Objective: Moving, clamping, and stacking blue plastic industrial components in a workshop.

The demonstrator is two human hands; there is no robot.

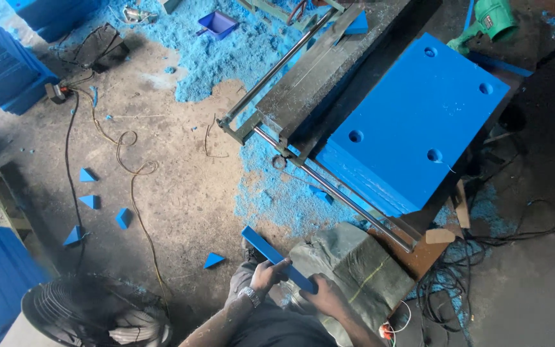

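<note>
Your left hand (268, 272) (watch on its wrist) and right hand (326, 295) sit close together at six o'clock, fingers curled shut.

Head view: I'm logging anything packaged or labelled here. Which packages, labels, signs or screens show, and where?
Grey-green woven sack: bulging, yellow stripe, beside the right hand.
No labels, signs or screens are visible.
Left hand and right hand hold a bare blue strip.

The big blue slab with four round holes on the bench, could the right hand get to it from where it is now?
Probably not straight away. The right hand grips the narrow blue strip together with the left hand, and the big blue slab with four holes lies well beyond, past a steel rail.
</note>
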